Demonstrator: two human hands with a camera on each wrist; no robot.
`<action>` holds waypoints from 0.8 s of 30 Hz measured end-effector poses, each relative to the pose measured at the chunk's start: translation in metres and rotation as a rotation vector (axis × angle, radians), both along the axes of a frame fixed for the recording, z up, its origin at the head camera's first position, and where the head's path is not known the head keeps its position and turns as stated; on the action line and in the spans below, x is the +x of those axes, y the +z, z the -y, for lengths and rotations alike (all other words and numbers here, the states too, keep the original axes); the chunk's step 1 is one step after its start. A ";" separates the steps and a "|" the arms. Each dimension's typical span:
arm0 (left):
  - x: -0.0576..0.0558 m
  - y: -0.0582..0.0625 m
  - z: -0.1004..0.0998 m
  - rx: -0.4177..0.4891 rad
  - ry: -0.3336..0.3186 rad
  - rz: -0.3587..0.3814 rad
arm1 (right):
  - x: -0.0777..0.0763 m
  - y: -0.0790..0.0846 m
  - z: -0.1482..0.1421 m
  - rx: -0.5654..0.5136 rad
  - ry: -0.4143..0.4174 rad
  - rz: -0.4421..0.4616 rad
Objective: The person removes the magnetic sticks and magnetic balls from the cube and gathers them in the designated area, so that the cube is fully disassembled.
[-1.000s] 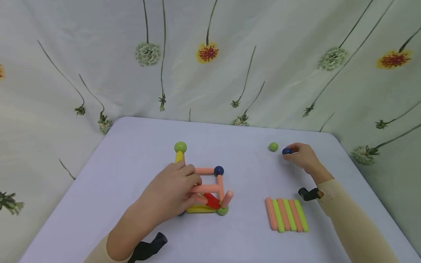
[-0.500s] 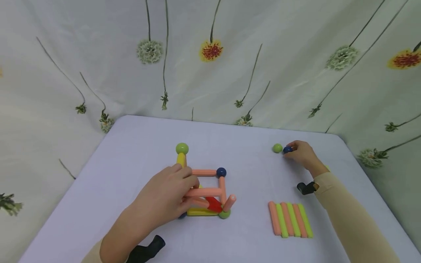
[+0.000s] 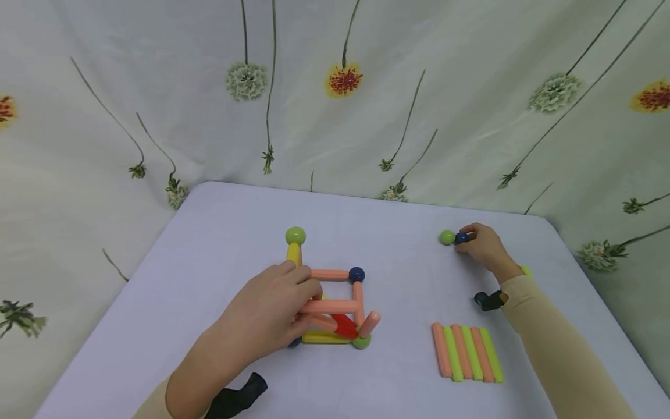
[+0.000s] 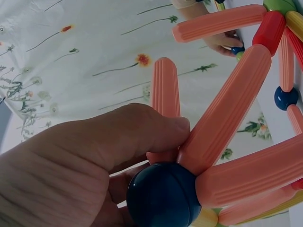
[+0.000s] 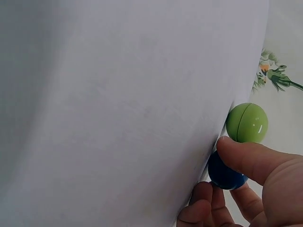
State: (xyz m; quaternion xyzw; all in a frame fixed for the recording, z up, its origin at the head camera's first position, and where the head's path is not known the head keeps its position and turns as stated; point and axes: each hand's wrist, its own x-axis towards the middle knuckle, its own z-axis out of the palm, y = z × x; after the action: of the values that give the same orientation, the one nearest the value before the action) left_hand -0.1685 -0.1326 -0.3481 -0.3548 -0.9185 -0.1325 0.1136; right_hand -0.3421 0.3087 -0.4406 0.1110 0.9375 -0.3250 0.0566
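Note:
My left hand (image 3: 267, 305) grips a framework of magnetic building sticks and balls on the table. In the left wrist view its thumb presses a pink stick (image 4: 165, 90) just above a dark blue ball (image 4: 163, 194), where several pink sticks meet. Yellow and red pieces lie lower in the frame, and a green ball (image 3: 295, 235) tops a yellow stick behind the hand. At the far right my right hand (image 3: 484, 247) pinches another blue ball (image 5: 225, 172) between thumb and fingers. A loose green ball (image 5: 247, 123) sits right beside that ball.
Pink and yellow-green sticks (image 3: 466, 352) lie side by side in a row at the right front of the white table (image 3: 235, 215). A yellow-green piece (image 3: 526, 271) shows partly behind the right wrist. A flower-printed cloth (image 3: 314, 134) hangs behind the table.
The gap between the right hand's blue ball and the loose green ball has closed. My left hand keeps its grip on the framework. The head view has shifted slightly.

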 end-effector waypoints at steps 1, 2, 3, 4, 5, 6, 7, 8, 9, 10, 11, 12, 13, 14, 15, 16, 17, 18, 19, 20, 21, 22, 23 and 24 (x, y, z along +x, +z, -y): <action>0.000 0.000 0.000 0.002 -0.001 -0.002 | 0.000 0.000 0.000 0.001 -0.005 0.001; 0.000 0.000 0.000 0.000 -0.003 -0.008 | 0.000 0.000 0.000 0.001 -0.009 0.002; 0.000 0.000 0.000 0.003 -0.004 -0.011 | 0.000 0.000 -0.001 0.002 -0.014 0.004; 0.000 0.000 0.001 0.000 -0.005 -0.017 | 0.000 0.000 -0.001 0.003 -0.017 0.005; 0.000 0.000 0.001 0.001 -0.005 -0.020 | 0.000 0.000 -0.002 0.003 -0.019 0.006; 0.000 0.000 0.001 0.000 -0.006 -0.024 | 0.000 0.001 -0.003 0.005 -0.020 0.007; 0.000 0.000 0.001 0.000 -0.006 -0.026 | 0.000 0.001 -0.004 0.006 -0.021 0.008; 0.000 0.000 0.001 0.000 -0.007 -0.028 | 0.001 0.001 -0.004 0.008 -0.023 0.013; 0.000 0.000 0.001 0.003 -0.008 -0.025 | 0.001 0.001 -0.005 0.008 -0.027 0.018; 0.000 0.000 0.001 0.003 -0.008 -0.024 | 0.001 0.001 -0.005 0.011 -0.030 0.022; 0.000 0.000 0.001 0.006 -0.009 -0.021 | 0.002 0.002 -0.006 0.014 -0.032 0.025; -0.001 0.000 0.001 0.007 -0.009 -0.019 | 0.003 0.002 -0.006 0.017 -0.033 0.029; -0.001 0.000 0.001 0.009 -0.010 -0.016 | 0.004 0.003 -0.006 0.019 -0.038 0.032; 0.000 0.000 0.001 0.009 -0.010 -0.014 | 0.004 0.003 -0.005 0.019 -0.043 0.035; 0.000 0.000 0.001 0.008 -0.010 -0.013 | 0.005 0.003 -0.005 0.020 -0.047 0.036; 0.000 0.000 0.001 0.007 -0.009 -0.012 | 0.006 0.003 -0.005 0.021 -0.049 0.037; 0.000 0.001 0.001 0.004 -0.008 -0.011 | 0.006 0.003 -0.005 0.022 -0.049 0.038; 0.000 0.001 0.001 0.002 -0.008 -0.010 | 0.007 0.003 -0.005 0.023 -0.049 0.038; 0.000 0.001 0.001 0.000 -0.007 -0.010 | 0.007 0.003 -0.005 0.023 -0.052 0.038; 0.000 0.001 0.001 -0.003 -0.006 -0.010 | 0.007 0.002 -0.005 0.025 -0.052 0.039; 0.000 0.001 0.001 -0.006 -0.005 -0.009 | 0.008 0.002 -0.006 0.027 -0.051 0.040; 0.001 0.001 0.001 -0.008 -0.004 -0.009 | 0.008 0.002 -0.006 0.029 -0.050 0.040; 0.001 0.000 0.001 -0.008 -0.004 -0.009 | 0.008 0.001 -0.006 0.032 -0.050 0.039; 0.001 0.000 0.001 -0.008 -0.003 -0.009 | 0.009 0.001 -0.006 0.034 -0.048 0.038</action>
State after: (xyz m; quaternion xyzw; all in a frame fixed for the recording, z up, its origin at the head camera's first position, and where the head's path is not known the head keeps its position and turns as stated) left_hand -0.1676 -0.1335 -0.3478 -0.3573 -0.9179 -0.1276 0.1161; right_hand -0.3336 0.3148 -0.4399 0.1404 0.9387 -0.3081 0.0646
